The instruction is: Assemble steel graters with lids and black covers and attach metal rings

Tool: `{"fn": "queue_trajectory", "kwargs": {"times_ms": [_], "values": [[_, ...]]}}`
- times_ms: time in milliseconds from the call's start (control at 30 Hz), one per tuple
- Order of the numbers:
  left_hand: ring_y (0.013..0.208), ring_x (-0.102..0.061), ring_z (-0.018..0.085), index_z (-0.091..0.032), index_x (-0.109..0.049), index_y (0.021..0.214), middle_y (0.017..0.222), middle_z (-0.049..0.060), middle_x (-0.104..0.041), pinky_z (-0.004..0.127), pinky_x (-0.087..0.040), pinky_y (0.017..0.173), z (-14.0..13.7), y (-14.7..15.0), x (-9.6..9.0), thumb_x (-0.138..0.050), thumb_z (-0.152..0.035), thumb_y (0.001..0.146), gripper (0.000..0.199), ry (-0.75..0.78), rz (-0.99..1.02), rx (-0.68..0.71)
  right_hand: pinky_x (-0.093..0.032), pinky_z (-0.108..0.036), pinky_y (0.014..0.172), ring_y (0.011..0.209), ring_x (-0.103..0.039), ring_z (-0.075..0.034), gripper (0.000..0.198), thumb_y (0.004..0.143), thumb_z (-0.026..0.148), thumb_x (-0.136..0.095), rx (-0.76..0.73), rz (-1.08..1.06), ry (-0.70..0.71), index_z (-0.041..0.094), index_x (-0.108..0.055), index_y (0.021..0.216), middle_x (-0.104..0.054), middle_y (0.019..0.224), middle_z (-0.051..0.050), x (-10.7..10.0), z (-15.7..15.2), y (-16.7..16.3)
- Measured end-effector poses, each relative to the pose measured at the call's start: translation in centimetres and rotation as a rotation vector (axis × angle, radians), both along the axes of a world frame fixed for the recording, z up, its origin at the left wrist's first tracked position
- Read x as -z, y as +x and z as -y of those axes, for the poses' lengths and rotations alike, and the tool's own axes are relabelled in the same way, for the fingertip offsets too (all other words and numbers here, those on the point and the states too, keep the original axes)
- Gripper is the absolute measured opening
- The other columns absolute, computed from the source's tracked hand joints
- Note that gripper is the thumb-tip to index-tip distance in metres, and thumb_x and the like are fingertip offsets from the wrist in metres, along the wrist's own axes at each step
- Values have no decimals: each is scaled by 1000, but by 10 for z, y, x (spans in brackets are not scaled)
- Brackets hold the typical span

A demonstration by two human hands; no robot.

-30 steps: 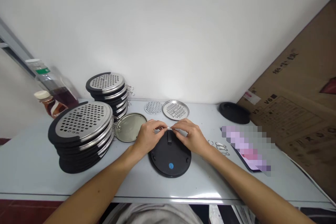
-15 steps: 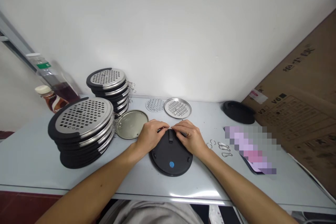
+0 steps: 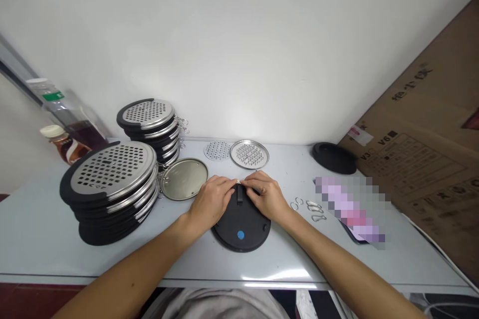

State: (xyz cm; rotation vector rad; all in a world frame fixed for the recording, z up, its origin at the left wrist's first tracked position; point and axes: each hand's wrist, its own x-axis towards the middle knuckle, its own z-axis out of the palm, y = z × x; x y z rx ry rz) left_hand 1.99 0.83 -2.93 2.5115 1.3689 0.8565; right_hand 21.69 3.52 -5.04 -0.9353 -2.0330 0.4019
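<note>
A round black disc [image 3: 242, 229] lies flat on the table in front of me, with a blue dot near its front edge and a short black strap [image 3: 240, 195] at its far edge. My left hand [image 3: 214, 198] and my right hand [image 3: 265, 194] meet at the strap's far end. Both are closed, thumb and fingers pinching a small silvery metal ring [image 3: 238, 182], mostly hidden by fingertips. To the right of my right hand lie two loose metal rings [image 3: 299, 201] and several silver carabiner clips [image 3: 316, 211].
Two stacks of black-and-silver perforated discs [image 3: 112, 169] stand at left, a round metal lid [image 3: 185, 179] beside them. Farther back lie a perforated plate [image 3: 217, 150] and a rimmed one [image 3: 249, 154]. Bottles [image 3: 69, 144], a black oval piece [image 3: 334, 158], a blurred phone-like object [image 3: 352, 212] and a carton [image 3: 422, 159] flank these.
The whole view has shifted slightly, so things sit a little further left. Both hands keep pinching at the strap's end, with only a slight change in the left fingers.
</note>
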Motion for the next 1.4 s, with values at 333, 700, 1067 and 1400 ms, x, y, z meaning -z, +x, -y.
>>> {"fn": "queue_trajectory", "kwargs": {"times_ms": [333,700,1067,1400], "values": [[99,-60,23,-17,-58,123,107,7,-69,40,-51,90,2,1,3,-51,-10,92,33,2,6,-8,-54,-35,79,86,-63,-20,29,83,6,-57,-2,-48,60,23,-74,99,-71,90,-5,4,1,1],[94,-61,22,-17,-64,116,100,6,-71,38,-54,85,3,1,5,-52,-7,91,30,30,28,16,-55,-37,77,84,-63,-21,32,81,4,-56,-8,-19,8,25,-76,95,-71,87,-5,-1,1,-1],[89,-61,20,-15,-69,109,95,7,-71,36,-54,83,-1,0,8,-51,-8,92,26,34,37,41,-54,-35,76,83,-62,-20,33,79,1,-56,-21,-2,13,23,-75,94,-70,87,-5,0,0,-3],[89,-61,19,-16,-70,108,96,7,-70,35,-53,84,-3,0,10,-47,-9,94,27,36,68,71,-53,-35,74,81,-63,-20,29,77,1,-55,10,-22,-8,22,-74,85,-70,83,-4,0,2,-5]]}}
